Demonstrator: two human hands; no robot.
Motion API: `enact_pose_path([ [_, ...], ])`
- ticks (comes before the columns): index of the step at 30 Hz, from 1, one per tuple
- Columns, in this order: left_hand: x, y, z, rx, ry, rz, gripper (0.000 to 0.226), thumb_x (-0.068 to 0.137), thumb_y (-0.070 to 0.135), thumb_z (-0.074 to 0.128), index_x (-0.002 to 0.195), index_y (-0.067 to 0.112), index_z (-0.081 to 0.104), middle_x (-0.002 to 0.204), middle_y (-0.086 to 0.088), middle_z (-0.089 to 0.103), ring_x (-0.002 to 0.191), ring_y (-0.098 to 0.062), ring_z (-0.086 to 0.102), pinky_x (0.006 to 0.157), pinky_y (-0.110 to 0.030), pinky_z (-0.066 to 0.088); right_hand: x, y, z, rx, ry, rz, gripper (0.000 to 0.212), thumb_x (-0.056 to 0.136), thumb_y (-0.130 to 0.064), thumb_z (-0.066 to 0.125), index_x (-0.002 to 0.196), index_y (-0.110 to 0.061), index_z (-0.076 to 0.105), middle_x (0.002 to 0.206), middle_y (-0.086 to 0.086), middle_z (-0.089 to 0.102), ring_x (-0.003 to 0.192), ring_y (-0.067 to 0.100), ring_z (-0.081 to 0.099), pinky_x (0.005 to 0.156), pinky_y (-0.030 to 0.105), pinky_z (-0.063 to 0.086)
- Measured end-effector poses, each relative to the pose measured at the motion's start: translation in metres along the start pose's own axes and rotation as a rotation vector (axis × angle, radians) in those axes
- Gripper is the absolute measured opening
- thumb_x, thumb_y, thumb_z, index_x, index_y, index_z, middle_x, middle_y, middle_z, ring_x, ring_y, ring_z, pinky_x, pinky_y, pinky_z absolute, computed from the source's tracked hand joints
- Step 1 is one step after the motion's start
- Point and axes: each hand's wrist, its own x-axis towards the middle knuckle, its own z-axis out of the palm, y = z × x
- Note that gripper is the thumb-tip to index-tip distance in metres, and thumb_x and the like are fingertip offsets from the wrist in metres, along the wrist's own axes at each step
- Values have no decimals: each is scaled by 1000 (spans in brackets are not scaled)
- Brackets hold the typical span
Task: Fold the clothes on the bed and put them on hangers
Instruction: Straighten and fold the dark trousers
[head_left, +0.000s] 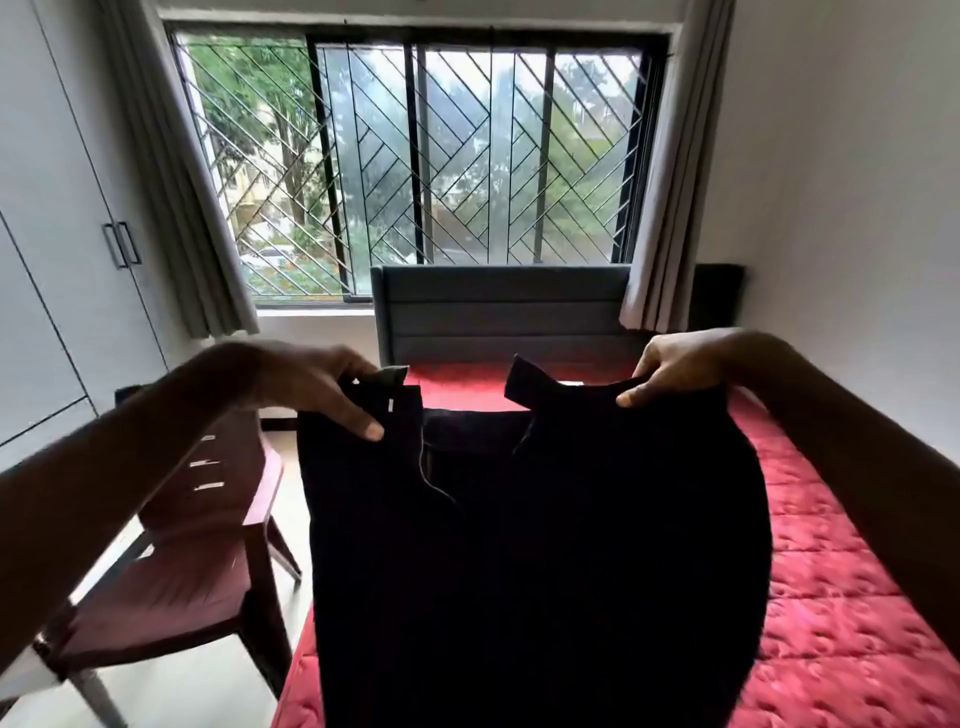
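A pair of black trousers (530, 561) hangs in front of me above the red quilted bed (841, 597), waistband up and open at the front. My left hand (317, 389) pinches the waistband's left end. At the right end my right hand (675, 371) grips the waistband, thumb on the near side. The trousers' lower part runs out of the bottom of the view. No hanger is in view.
A dark red wooden chair (197, 561) stands left of the bed. A grey headboard (498, 312) sits under the barred window (415, 156) with grey curtains. A grey wardrobe (57, 234) lines the left wall; a white wall is on the right.
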Motion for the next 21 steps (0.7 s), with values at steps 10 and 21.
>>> enact_pose_path([
  [10, 86, -147, 151, 465, -121, -120, 44, 81, 34, 86, 121, 26, 68, 104, 2, 73, 98, -20, 68, 81, -32, 54, 125, 29, 221, -210, -126, -87, 24, 86, -12, 56, 99, -26, 71, 86, 2, 67, 92, 25, 69, 71, 28, 44],
  [21, 185, -329, 226, 592, -489, 54, 41, 85, 19, 67, 126, 28, 64, 112, -3, 61, 102, -27, 64, 75, -26, 39, 238, 72, 334, -256, 7, 104, 52, 86, -14, 52, 132, -35, 63, 124, 10, 71, 114, 34, 67, 95, 43, 51],
])
